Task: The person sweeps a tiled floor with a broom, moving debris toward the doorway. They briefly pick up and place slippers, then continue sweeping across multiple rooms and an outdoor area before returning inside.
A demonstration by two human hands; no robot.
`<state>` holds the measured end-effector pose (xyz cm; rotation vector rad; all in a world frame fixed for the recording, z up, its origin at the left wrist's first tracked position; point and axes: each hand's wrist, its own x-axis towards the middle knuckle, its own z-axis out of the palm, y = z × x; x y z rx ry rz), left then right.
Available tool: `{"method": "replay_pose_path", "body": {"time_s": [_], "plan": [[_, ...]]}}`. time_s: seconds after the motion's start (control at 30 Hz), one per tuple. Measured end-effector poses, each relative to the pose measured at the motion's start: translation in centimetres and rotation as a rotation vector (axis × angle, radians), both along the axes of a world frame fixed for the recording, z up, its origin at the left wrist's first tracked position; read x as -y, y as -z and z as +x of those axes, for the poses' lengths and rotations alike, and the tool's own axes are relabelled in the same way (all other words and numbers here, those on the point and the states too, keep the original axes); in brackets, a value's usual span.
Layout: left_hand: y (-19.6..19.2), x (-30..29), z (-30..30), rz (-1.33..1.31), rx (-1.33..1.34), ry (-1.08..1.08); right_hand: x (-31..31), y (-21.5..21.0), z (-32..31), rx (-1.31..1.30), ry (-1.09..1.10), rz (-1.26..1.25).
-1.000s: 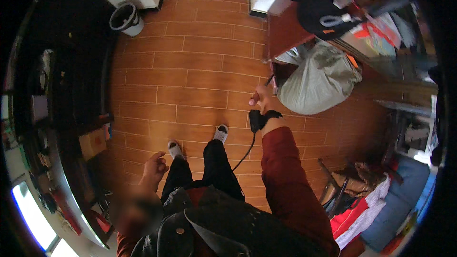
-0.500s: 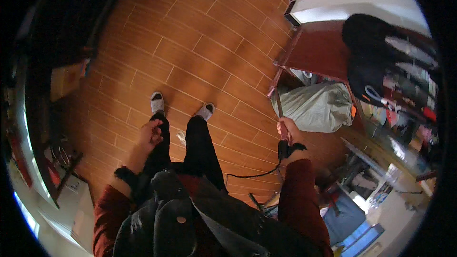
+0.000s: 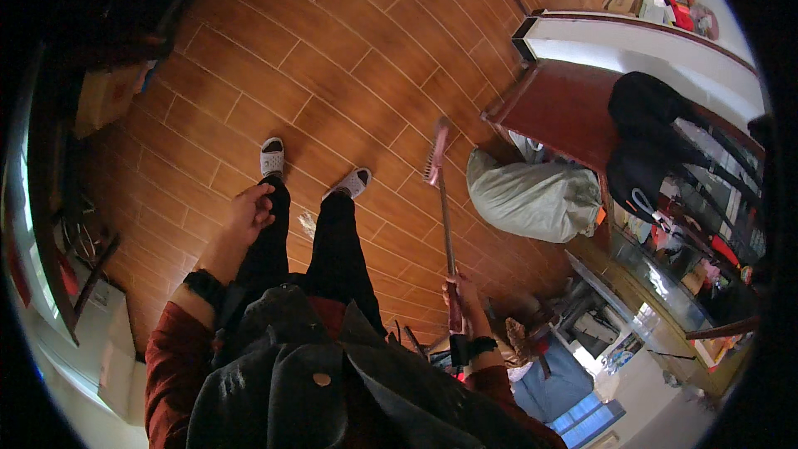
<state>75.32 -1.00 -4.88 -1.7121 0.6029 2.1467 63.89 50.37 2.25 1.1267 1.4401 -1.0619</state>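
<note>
My right hand is wrapped round the reddish grip of a long-handled tool with a pink head. Along one side of that head runs a row of comb-like teeth; whether it is a broom or a dustpan, I cannot tell. Its thin handle points away from me, with the head over the tiled floor, left of a bulging grey-green bag. Above my left thigh, my left hand hangs with loosely bent fingers, somewhat apart, and nothing visible in it. Between my legs a small pale scrap lies on the floor.
To the right stands a dark red cabinet with a black bag against it. Behind the grey-green bag is a cluttered glass-topped counter. A cardboard box and a white cabinet are at the left. My slippered feet are ahead.
The right hand has drawn the tool leftward and toward me, off the cabinet's side, so its pink head now shows over the floor. The left hand has shifted slightly left and up.
</note>
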Motion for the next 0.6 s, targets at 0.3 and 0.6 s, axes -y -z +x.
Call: {"method": "replay_pose_path", "body": {"time_s": [0.3,0.6], "plan": [[-1.2,-2.7,-3.6,-0.001,0.023,0.187,-1.0,-0.3,-0.2,-0.212,0.821,-0.511],[-3.9,-11.2,-15.5,-0.024,-0.036,0.374,0.2,5.1,-0.2,-0.048,-0.107,-0.091]]}}
